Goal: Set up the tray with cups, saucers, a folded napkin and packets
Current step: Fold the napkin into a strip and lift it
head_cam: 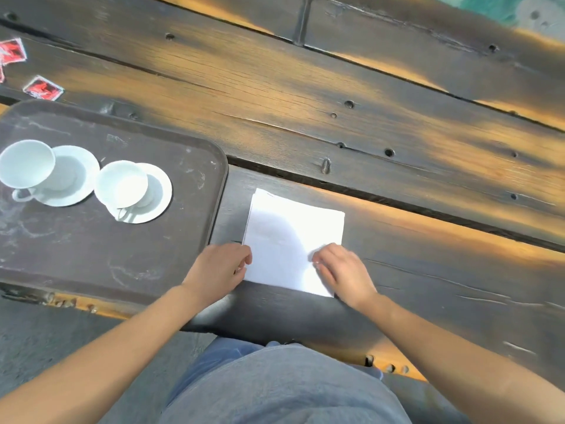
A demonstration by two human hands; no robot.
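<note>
My left hand [224, 267]: fingers and thumb curled together, pinching the left edge of the napkin [290, 234] near its near corner.
My right hand [339, 267]: fingers bent down onto the napkin's near right corner, gripping the paper there; my thumb is hidden, so I cannot tell how it sits.
Napkin: white, folded into a rough square, lying flat on the table [305, 102] straight ahead of me, just beside the tray's right rim and not on it.
Tray [122, 240]: dark brown and scuffed, to my left, with its near edge close to the table's edge.
Right cup [120, 183]: white, upright on the right saucer [162, 191], handle turned toward me, in the tray's far half.
Left cup [27, 163]: white, upright on the left saucer [79, 175], handle also toward me; the two saucers sit just beside each other.
Packets [42, 88]: red with white borders, lying on the table beyond the tray's far left corner, off the tray.
Table: dark worn planks with orange streaks and nail holes.
My lap [275, 387]: grey-blue fabric at the bottom of the view.
</note>
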